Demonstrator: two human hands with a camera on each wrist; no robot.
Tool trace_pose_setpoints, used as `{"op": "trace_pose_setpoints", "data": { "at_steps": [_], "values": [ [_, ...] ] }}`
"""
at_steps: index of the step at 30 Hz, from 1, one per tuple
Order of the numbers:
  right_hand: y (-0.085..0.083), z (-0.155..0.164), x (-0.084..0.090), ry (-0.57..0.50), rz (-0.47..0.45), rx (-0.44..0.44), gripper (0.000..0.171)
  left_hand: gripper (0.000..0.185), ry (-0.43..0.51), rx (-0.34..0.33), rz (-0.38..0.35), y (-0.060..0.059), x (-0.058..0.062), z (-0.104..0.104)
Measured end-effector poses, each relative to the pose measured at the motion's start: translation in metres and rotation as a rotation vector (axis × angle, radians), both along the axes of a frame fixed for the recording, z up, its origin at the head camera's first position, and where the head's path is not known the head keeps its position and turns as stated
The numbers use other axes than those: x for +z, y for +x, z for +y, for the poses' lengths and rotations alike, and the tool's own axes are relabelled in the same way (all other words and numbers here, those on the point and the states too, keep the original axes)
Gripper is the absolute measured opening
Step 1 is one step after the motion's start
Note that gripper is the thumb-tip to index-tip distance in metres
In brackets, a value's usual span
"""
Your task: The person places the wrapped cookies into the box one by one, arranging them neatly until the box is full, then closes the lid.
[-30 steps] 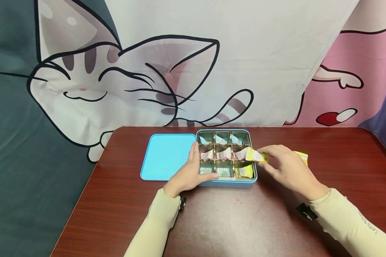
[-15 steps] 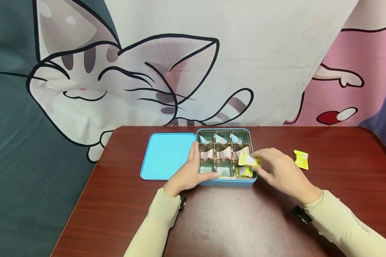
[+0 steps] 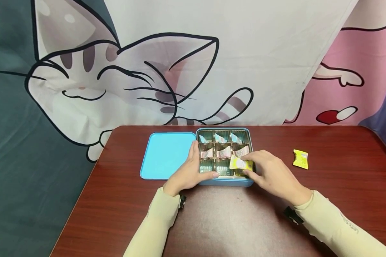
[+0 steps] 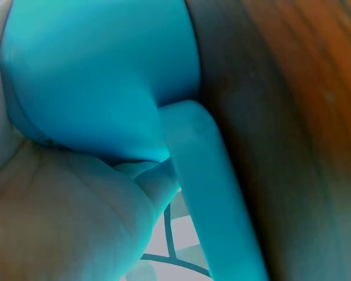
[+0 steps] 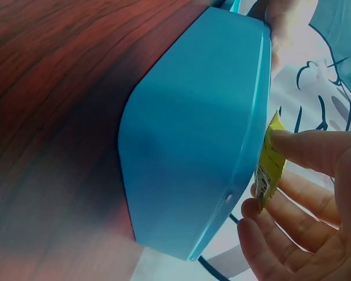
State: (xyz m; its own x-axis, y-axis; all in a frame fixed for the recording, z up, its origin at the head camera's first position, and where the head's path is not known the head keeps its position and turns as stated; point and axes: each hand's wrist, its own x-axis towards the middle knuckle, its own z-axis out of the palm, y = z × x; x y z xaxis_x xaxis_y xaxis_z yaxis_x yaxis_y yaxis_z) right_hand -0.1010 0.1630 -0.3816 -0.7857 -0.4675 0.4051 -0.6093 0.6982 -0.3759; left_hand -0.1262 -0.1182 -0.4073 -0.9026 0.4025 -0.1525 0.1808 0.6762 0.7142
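A blue tin box [image 3: 226,182] with a divided inner tray stands near the table's far edge. My left hand [image 3: 188,173] rests on its left side, fingers straight along the wall and thumb over the front rim. Between thumb and fingertips, my right hand [image 3: 273,175] pinches a yellow wrapped candy [image 3: 239,162] just above the front row, over its middle and right compartments. Mostly hidden under that hand lies another yellow candy in the front right compartment. Pink-wrapped candies [image 3: 223,152] fill the middle row and blue-wrapped ones [image 3: 220,138] the back row.
Flat on the table, a blue lid [image 3: 167,155] lies against the box's left side. One loose yellow candy [image 3: 300,159] sits to the right. A cat-print cloth [image 3: 260,64] hangs behind the table's far edge.
My right hand has moved left and slightly down with the yellow candy, from the box's right rim to over the front row. The left hand has stayed in place.
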Motion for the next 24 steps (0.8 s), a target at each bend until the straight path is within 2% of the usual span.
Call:
{"op": "trace_pose_setpoints", "data": {
  "at_steps": [4, 13, 24],
  "values": [
    [0.001, -0.005, -0.001, 0.013, 0.008, 0.011, 0.036, 0.126, 0.004, -0.006, 0.006, 0.000, -0.001, 0.000],
    [0.002, -0.015, 0.002, 0.060, -0.041, 0.010, 0.033, 0.125, 0.014, -0.004, 0.018, 0.001, 0.000, 0.000],
    [0.000, -0.029, 0.004, 0.113, 0.008, 0.047, 0.030, 0.126, 0.014, -0.008, 0.013, 0.001, 0.001, -0.001]
  ]
}}
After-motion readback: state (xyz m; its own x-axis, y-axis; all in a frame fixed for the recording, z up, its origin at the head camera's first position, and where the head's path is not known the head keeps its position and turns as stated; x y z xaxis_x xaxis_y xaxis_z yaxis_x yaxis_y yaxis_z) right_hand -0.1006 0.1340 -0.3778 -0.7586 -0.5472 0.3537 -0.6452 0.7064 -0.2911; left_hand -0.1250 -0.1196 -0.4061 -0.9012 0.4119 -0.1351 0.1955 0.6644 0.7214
